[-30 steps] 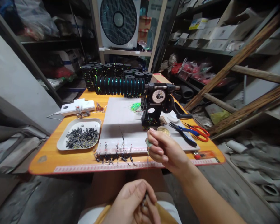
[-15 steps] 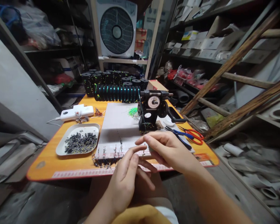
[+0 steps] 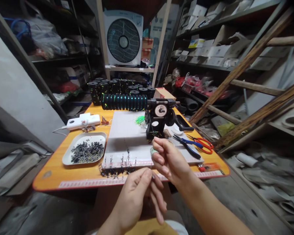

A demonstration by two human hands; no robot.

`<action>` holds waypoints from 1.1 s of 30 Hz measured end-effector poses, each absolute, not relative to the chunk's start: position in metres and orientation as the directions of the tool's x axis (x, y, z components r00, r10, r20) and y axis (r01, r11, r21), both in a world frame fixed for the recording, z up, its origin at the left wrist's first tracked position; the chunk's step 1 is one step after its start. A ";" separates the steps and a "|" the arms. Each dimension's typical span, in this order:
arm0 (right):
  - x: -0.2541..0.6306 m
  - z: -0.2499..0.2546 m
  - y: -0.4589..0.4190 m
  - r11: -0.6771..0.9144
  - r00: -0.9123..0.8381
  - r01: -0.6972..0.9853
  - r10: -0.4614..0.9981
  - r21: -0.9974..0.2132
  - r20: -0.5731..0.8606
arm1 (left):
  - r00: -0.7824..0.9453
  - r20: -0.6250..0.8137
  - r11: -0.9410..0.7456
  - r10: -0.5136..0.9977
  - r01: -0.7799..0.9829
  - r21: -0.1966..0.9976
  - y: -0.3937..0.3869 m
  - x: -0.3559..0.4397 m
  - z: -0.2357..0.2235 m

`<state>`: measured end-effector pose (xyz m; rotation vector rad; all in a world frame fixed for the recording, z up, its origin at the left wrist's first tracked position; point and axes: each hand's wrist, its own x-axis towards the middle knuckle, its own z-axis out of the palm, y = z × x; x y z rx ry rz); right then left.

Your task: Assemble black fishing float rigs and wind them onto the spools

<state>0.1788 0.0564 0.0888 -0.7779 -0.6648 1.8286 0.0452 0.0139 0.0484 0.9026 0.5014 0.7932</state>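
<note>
My left hand [image 3: 137,189] is low in front of the table edge, thumb and forefinger pinched together. A tiny dark bit shows at the pinch, too small to name; the other fingers hang loose. Just above and to the right is my right hand [image 3: 171,163], fingers curled and thumb tip against the forefinger. A pale green wrap or small piece [image 3: 152,150] shows at one of its fingers. From the black winding machine [image 3: 159,114], a thin line [image 3: 152,123] runs down to the right fingertips. Black ribbed spools [image 3: 123,101] sit on the machine's shaft.
A white tray [image 3: 100,153] of small dark parts lies at left, near a white power strip [image 3: 83,121]. Small rigs [image 3: 117,171] hang along the white board's [image 3: 117,130] front edge. Pliers [image 3: 186,145] and orange-handled scissors [image 3: 203,145] lie right. More black spools [image 3: 107,86] stand behind.
My left hand has gone from spread fingers to a pinch and moved slightly lower. My right hand has turned and drawn its fingers in. The view has tilted slightly up.
</note>
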 end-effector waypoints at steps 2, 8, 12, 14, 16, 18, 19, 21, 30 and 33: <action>0.174 0.086 0.057 -0.339 -0.273 -0.585 0.938 -0.737 -0.215 | 0.635 -0.054 0.448 0.770 -0.479 0.754 0.011 0.045 0.040; 0.170 0.085 0.060 -0.293 -0.197 -0.610 0.956 -0.736 -0.216 | 0.602 -0.047 0.477 0.797 -0.580 0.661 -0.003 0.049 0.018; 0.174 0.084 0.061 -0.299 -0.206 -0.596 0.954 -0.745 -0.218 | 0.586 -0.033 0.495 0.810 -0.652 0.574 -0.011 0.052 0.000; 0.176 0.083 0.061 -0.312 -0.223 -0.586 0.949 -0.748 -0.221 | 0.613 -0.015 0.528 0.790 -0.666 0.527 -0.013 0.051 -0.005; 0.177 0.082 0.061 -0.316 -0.228 -0.584 0.948 -0.748 -0.222 | 0.651 -0.006 0.564 0.759 -0.653 0.506 -0.013 0.049 -0.008; 0.178 0.082 0.062 -0.319 -0.232 -0.581 0.947 -0.749 -0.223 | 0.676 -0.016 0.592 0.737 -0.634 0.497 -0.012 0.045 -0.005; 0.179 0.082 0.063 -0.320 -0.234 -0.580 0.946 -0.749 -0.223 | 0.686 -0.029 0.607 0.727 -0.622 0.494 -0.012 0.042 -0.002; 0.180 0.082 0.063 -0.323 -0.237 -0.577 0.945 -0.750 -0.224 | 0.704 -0.094 0.644 0.704 -0.579 0.500 -0.012 0.036 0.007; 0.180 0.079 0.062 -0.333 -0.251 -0.563 0.941 -0.756 -0.227 | 0.643 -0.338 0.698 0.687 -0.454 0.554 -0.018 0.026 0.024; 0.181 0.079 0.063 -0.335 -0.254 -0.563 0.940 -0.756 -0.227 | 0.633 -0.337 0.688 0.697 -0.459 0.562 -0.021 0.028 0.014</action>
